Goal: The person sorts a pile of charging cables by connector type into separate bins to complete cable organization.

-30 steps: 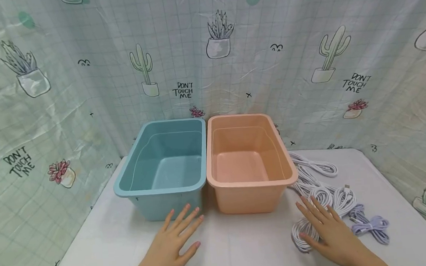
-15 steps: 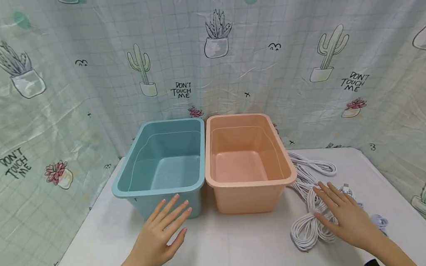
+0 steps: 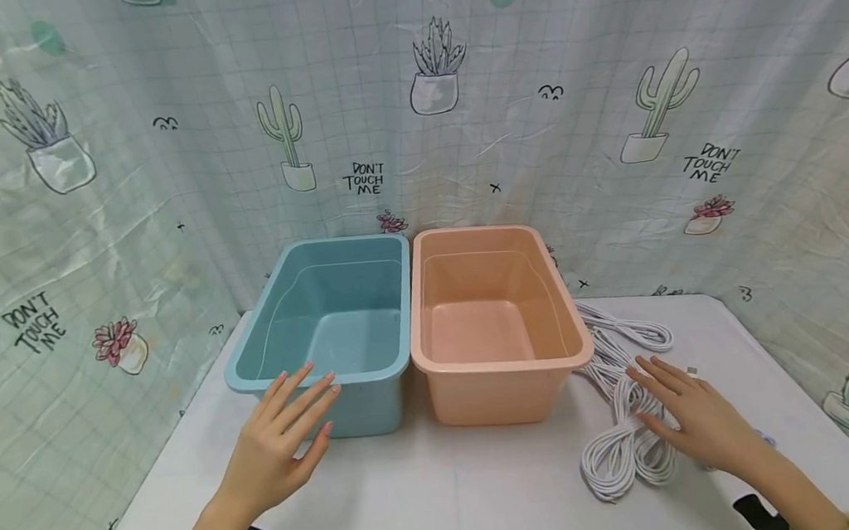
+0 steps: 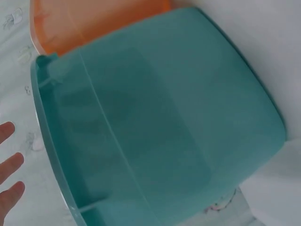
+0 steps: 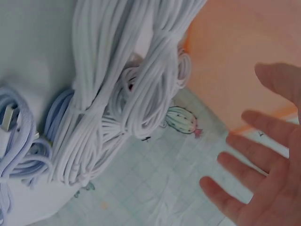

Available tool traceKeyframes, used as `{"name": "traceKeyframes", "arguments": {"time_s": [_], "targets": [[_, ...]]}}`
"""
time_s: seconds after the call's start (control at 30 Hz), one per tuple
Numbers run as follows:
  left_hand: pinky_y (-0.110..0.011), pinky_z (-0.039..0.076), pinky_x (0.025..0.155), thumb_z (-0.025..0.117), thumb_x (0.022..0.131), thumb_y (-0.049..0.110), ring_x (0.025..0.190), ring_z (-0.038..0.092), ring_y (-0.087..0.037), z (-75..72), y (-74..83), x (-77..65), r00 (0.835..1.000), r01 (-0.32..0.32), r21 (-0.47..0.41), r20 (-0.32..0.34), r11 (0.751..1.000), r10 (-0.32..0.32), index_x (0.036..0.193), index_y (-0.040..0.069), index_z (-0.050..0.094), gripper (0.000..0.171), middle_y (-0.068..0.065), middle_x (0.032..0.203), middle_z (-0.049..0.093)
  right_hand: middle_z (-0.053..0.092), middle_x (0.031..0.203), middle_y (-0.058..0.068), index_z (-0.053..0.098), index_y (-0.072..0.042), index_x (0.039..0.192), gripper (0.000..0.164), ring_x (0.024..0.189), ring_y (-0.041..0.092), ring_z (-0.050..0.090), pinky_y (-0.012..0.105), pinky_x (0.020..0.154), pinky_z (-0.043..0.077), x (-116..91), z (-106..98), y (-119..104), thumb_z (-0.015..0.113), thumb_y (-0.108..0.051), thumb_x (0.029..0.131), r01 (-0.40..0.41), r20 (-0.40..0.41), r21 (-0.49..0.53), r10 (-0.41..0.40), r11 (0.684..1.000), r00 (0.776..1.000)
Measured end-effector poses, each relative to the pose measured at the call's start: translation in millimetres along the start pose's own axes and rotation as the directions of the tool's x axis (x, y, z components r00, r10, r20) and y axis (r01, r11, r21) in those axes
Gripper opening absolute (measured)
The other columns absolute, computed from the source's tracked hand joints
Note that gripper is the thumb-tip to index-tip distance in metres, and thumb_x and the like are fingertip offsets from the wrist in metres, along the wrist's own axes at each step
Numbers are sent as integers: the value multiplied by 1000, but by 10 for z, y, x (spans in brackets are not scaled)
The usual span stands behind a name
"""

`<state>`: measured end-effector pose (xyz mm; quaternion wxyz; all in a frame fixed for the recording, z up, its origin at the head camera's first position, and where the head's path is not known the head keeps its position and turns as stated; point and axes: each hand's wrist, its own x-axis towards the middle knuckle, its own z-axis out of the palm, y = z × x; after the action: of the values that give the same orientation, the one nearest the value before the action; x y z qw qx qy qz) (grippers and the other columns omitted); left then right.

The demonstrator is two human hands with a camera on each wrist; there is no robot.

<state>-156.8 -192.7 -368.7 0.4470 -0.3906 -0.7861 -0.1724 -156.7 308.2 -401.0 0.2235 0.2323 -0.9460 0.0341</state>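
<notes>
My left hand (image 3: 270,448) is spread in front of the blue plastic bin (image 3: 391,374), its fingertips overlapping the near rim in the head view. In the left wrist view the bin's outer wall (image 4: 155,117) fills the picture, with three fingertips at the left edge. My right hand (image 3: 694,418) hovers palm down over bundled white cables (image 3: 608,463) on the right of the table, fingers extended and holding nothing. The right wrist view shows several white cable coils (image 5: 94,108) and a lilac cable (image 5: 21,141) with a metal plug, apart from the fingers.
An orange bin (image 3: 505,396) stands right beside the blue one, and its inside is bare. Both rest on a white table (image 3: 451,504). A cactus-print curtain (image 3: 355,137) surrounds the table at the back and sides. Another white coil (image 3: 639,333) lies behind the bundles.
My left hand has moved left and up toward the blue bin's rim. My right hand has shifted right and up over the cables, covering most of the lilac one. The bins have stayed put.
</notes>
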Motion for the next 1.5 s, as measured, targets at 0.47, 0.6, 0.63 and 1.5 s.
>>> {"name": "traceKeyframes", "arguments": {"time_s": [0.47, 0.6, 0.63, 1.5], "targets": [[-41, 25, 108, 36, 94, 35, 118, 48, -31, -78, -556, -81, 996, 89, 91, 18, 992, -91, 115, 5, 60, 44, -13, 116, 61, 58, 119, 10, 61, -16, 111, 53, 108, 33, 49, 51, 78, 43, 42, 213, 112, 76, -30, 62, 224, 102, -48, -218, 973, 971], [-40, 22, 110, 33, 95, 39, 122, 44, -31, -79, -674, -137, 987, 141, 104, 67, 984, -149, 120, 8, 57, 47, -12, 122, 58, 58, 118, 9, 62, -20, 108, 48, 107, 32, 51, 53, 78, 44, 38, 263, 122, 74, -31, 63, 287, 129, -33, -281, 957, 951], [-40, 20, 111, 33, 95, 40, 123, 43, -31, -77, -701, -151, 984, 152, 104, 78, 983, -161, 121, 8, 56, 47, -12, 123, 57, 59, 117, 8, 63, -21, 108, 47, 107, 32, 52, 53, 78, 44, 31, 271, 119, 74, -31, 63, 295, 134, -30, -288, 955, 948], [-45, 15, 111, 36, 94, 40, 129, 34, -33, -6, -902, -253, 951, 234, 173, 161, 957, -262, 128, 13, 50, 45, -17, 127, 52, 58, 120, 5, 63, -30, 98, 29, 110, 31, 49, 55, 83, 40, -12, 453, 200, 63, -40, 71, 339, 195, -66, -321, 939, 927]]}}
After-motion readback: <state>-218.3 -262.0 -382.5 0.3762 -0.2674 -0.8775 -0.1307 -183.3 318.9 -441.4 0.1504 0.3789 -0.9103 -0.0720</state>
